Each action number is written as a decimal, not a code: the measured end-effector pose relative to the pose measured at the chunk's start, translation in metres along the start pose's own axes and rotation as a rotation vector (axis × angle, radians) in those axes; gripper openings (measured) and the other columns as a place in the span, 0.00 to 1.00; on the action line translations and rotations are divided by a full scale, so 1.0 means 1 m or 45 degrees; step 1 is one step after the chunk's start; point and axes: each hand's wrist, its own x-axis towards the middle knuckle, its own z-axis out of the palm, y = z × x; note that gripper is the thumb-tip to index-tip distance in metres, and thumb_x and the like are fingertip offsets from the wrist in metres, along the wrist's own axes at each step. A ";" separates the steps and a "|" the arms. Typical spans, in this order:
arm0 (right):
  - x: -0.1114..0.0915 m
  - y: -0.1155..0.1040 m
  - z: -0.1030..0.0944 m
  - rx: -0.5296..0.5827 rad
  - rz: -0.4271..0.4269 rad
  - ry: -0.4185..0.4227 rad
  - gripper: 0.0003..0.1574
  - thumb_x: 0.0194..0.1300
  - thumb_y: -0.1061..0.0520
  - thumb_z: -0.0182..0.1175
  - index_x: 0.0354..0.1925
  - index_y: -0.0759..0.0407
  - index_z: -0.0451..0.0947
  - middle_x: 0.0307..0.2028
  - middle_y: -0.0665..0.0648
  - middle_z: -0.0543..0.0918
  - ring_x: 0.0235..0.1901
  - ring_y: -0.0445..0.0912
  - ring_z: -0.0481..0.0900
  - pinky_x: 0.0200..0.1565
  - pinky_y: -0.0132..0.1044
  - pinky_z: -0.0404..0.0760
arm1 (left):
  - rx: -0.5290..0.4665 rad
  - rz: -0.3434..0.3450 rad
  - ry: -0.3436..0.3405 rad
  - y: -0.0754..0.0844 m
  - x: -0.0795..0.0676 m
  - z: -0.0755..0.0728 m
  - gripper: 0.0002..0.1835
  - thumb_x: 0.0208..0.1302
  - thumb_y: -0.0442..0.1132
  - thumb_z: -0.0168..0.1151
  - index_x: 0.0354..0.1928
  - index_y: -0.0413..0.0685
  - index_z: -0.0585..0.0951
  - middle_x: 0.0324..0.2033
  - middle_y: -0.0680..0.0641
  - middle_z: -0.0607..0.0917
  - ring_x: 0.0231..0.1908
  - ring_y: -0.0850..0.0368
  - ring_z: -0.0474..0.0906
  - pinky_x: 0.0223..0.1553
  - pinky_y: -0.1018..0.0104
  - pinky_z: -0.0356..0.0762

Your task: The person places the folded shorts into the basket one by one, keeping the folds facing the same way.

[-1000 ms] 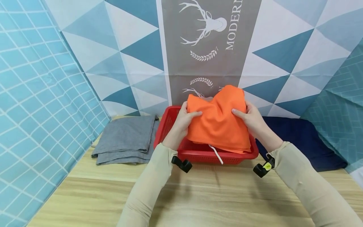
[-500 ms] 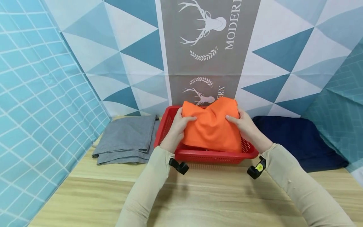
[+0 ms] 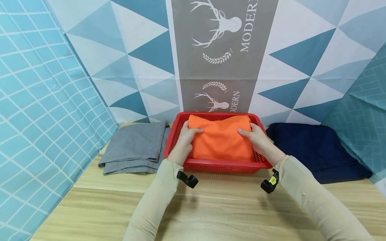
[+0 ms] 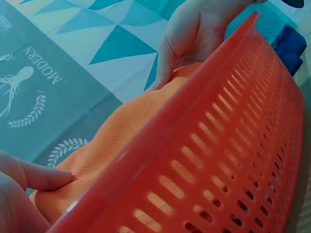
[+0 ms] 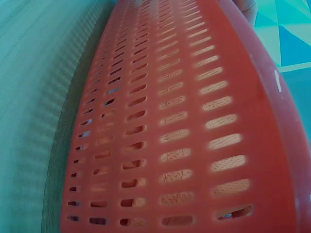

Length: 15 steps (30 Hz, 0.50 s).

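Observation:
A folded orange garment (image 3: 221,140) of mesh-like cloth lies inside the red plastic basket (image 3: 223,166), below its rim at the front. My left hand (image 3: 185,139) grips the garment's left side, thumb on top and fingers tucked down out of sight. On the opposite side my right hand (image 3: 258,139) holds it the same way, thumb pressing the upper face. From the left wrist, both thumbs show on the orange cloth behind the basket wall (image 4: 214,131). The right wrist view is filled by the slotted front wall (image 5: 160,116), with orange mesh showing through the slots.
Left of the basket, a folded grey cloth (image 3: 135,142) lies on the wooden table (image 3: 220,207). A folded navy cloth (image 3: 313,150) lies to the right, close to my right forearm. A patterned wall covering (image 3: 150,60) rises right behind the basket.
Both hands have lowered the orange garment into the basket and shifted slightly left. The white cord that hung over the front rim is out of sight now.

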 end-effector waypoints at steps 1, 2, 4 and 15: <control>0.001 0.000 0.000 0.003 0.001 0.007 0.37 0.68 0.55 0.49 0.68 0.61 0.46 0.61 0.62 0.62 0.48 0.48 0.69 0.54 0.39 0.72 | 0.003 0.003 0.005 0.000 0.000 -0.001 0.29 0.50 0.31 0.64 0.56 0.53 0.67 0.51 0.48 0.71 0.51 0.51 0.66 0.55 0.56 0.67; 0.002 0.001 0.001 -0.001 0.003 0.013 0.38 0.67 0.55 0.49 0.68 0.61 0.45 0.62 0.62 0.62 0.49 0.49 0.68 0.56 0.41 0.70 | 0.010 0.001 0.010 0.000 0.000 -0.001 0.30 0.50 0.32 0.64 0.56 0.53 0.66 0.51 0.48 0.71 0.51 0.51 0.66 0.55 0.55 0.67; 0.005 0.002 0.000 0.001 0.001 0.014 0.38 0.68 0.56 0.49 0.69 0.61 0.44 0.63 0.63 0.60 0.52 0.52 0.66 0.60 0.45 0.66 | 0.018 -0.011 0.016 0.000 0.000 -0.002 0.31 0.50 0.32 0.64 0.57 0.54 0.66 0.52 0.49 0.70 0.52 0.51 0.65 0.55 0.54 0.67; 0.014 0.011 -0.006 0.005 0.049 -0.005 0.40 0.70 0.64 0.38 0.70 0.61 0.28 0.70 0.63 0.46 0.66 0.56 0.52 0.65 0.49 0.54 | 0.061 -0.096 0.002 -0.004 -0.001 -0.006 0.29 0.52 0.26 0.55 0.58 0.46 0.61 0.52 0.44 0.67 0.51 0.49 0.63 0.57 0.56 0.62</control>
